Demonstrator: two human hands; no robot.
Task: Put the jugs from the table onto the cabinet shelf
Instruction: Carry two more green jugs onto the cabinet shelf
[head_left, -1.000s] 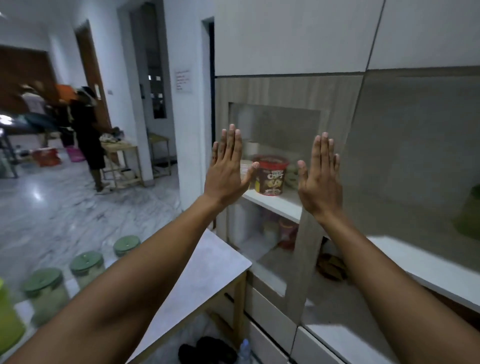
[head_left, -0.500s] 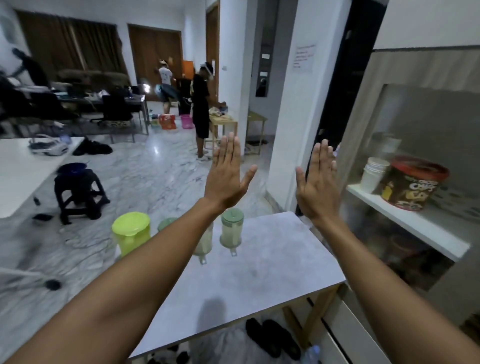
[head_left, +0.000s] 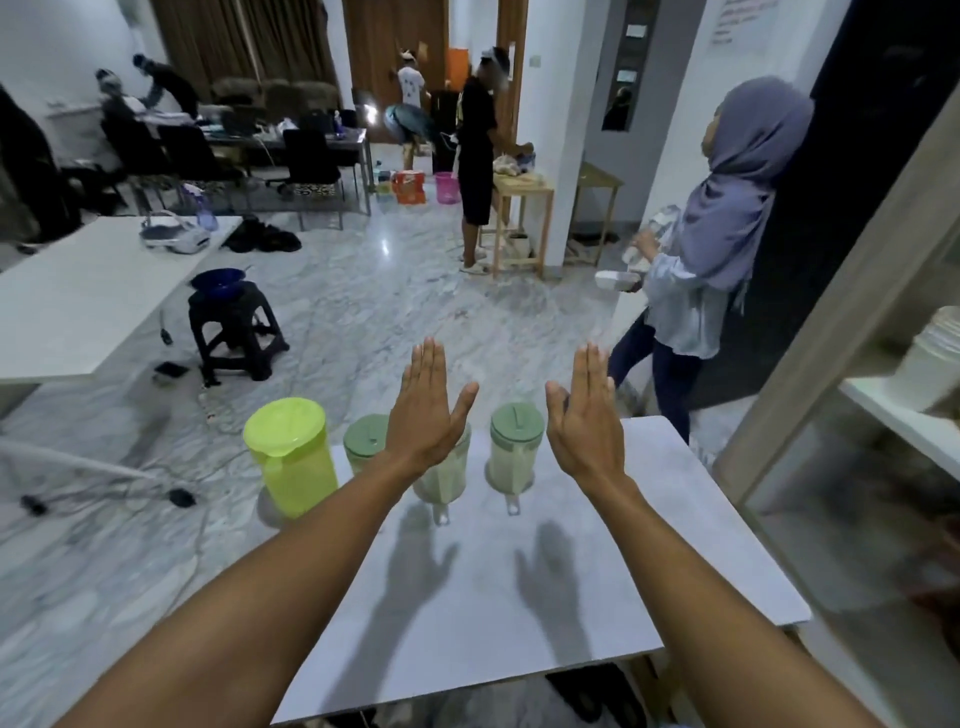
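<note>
Jugs wait in a row at the far edge of the white table, toward your 12 o'clock: one lime-yellow plastic jug at 11, then three pale translucent jugs with sage-green lids. Your left hand and right hand hover flat above them, fingers spread apart, holding nothing. The plastic looks light but smooth, maybe slippery; I suggest you wrap each body below its lid. The cabinet shelf is at 3 o'clock.

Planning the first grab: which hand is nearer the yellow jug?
Left. The left hand hovers just right of the yellow jug; the right hand is farther right.
</note>
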